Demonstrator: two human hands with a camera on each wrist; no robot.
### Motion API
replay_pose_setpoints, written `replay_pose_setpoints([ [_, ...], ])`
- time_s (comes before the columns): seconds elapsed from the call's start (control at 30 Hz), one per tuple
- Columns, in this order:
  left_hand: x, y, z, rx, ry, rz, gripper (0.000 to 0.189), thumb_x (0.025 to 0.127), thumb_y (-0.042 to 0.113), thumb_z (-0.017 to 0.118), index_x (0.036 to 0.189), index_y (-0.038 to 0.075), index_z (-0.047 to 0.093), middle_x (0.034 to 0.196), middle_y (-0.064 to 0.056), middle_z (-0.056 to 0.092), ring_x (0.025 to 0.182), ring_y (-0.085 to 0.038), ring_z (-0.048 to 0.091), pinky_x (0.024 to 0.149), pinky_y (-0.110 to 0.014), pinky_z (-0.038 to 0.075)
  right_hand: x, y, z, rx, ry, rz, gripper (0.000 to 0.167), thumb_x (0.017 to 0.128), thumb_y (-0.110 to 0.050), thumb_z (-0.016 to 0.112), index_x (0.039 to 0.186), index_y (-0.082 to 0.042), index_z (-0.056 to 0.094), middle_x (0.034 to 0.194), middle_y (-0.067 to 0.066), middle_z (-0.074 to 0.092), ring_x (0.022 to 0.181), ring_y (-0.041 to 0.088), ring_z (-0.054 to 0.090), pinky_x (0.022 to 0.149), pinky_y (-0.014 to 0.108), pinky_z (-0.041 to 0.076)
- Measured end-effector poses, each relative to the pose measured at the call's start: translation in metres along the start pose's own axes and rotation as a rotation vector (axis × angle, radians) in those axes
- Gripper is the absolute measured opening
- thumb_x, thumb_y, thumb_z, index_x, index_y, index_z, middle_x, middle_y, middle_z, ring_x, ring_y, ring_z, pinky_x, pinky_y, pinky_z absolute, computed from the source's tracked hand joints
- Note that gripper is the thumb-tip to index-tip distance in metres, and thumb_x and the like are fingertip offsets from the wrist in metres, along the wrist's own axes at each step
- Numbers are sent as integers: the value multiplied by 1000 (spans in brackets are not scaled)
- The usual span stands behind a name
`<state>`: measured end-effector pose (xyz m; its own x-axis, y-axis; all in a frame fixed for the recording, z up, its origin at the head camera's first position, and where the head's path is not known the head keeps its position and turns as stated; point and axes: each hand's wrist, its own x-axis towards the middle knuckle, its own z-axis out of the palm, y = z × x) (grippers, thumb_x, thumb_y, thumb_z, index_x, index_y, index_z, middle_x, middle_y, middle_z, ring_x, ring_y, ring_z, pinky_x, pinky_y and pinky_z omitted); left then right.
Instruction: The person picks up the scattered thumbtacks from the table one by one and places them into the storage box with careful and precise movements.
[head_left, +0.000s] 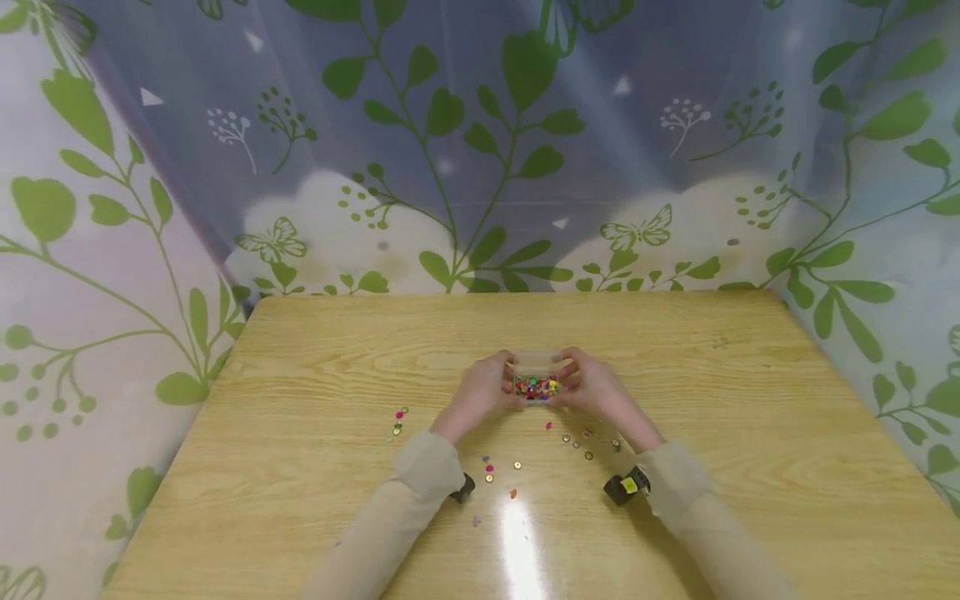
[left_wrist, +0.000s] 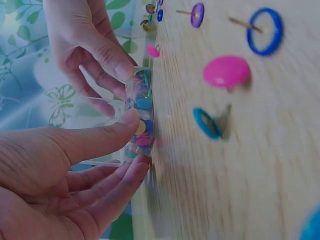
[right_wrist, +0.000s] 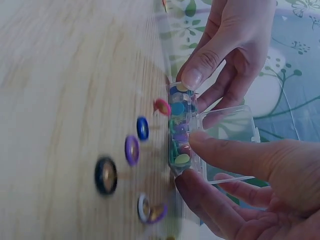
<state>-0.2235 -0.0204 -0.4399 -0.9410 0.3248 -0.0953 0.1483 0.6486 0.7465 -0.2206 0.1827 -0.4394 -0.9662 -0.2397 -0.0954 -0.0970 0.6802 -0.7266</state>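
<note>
A small clear plastic box (head_left: 536, 390) filled with colourful thumbtacks stands on the table between both hands. Its hinged lid (right_wrist: 232, 125) is up, tilted away from the body. My left hand (head_left: 483, 390) grips the box's left end, thumb on the near wall and fingers at the side and behind. At the other end, my right hand (head_left: 597, 390) holds it likewise, with the thumb pressed on the near wall. Loose thumbtacks lie close by, among them a pink thumbtack (left_wrist: 226, 71), a blue one (left_wrist: 265, 31) and a black one (right_wrist: 106, 176).
Several more thumbtacks are scattered over the wooden table (head_left: 337, 358): a small group (head_left: 398, 422) on the left, others between the forearms and near the right wrist. Some lie with pins up or sideways. A leaf-patterned curtain (head_left: 480, 167) hangs behind the table's far edge.
</note>
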Motion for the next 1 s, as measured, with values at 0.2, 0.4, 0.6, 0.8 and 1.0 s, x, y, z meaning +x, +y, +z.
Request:
replay_pose_setpoints([
  [0.2, -7, -7, -9, 3, 10, -22, 68, 77, 5, 87, 136, 1, 54, 122, -14, 67, 103, -26, 67, 90, -37, 57, 1, -9, 9, 34, -17, 13, 67, 78, -3, 84, 136, -1, 51, 122, 22, 64, 101, 32, 70, 82, 37, 60],
  [0.4, -16, -12, -14, 44, 26, -36, 64, 77, 7, 87, 133, 1, 56, 118, -13, 68, 99, -25, 67, 88, -37, 57, 1, -15, 17, 12, -23, -14, 68, 78, -4, 85, 136, -2, 51, 117, 19, 66, 97, 30, 70, 82, 39, 60],
  [0.6, -24, -16, -15, 60, 41, -21, 63, 76, 7, 87, 131, 0, 57, 116, -13, 69, 98, -25, 68, 86, -37, 58, -3, -20, 22, 26, -37, -10, 67, 77, -2, 85, 135, -3, 51, 120, 19, 65, 96, 29, 70, 73, 33, 61],
  [0.8, -33, -16, -15, 73, 42, -11, 61, 75, 8, 88, 128, 0, 58, 111, -10, 69, 92, -22, 65, 83, -35, 57, -11, -22, 24, 18, -47, -14, 70, 77, -4, 85, 138, -3, 50, 119, 19, 65, 89, 24, 70, 68, 30, 60],
  [1.0, -44, -14, -12, 66, 42, -19, 63, 75, 9, 87, 130, -1, 57, 109, -9, 68, 90, -20, 63, 81, -33, 57, -18, -20, 25, -40, -41, -72, 69, 76, -6, 87, 135, -3, 52, 113, 17, 68, 90, 25, 71, 72, 33, 61],
])
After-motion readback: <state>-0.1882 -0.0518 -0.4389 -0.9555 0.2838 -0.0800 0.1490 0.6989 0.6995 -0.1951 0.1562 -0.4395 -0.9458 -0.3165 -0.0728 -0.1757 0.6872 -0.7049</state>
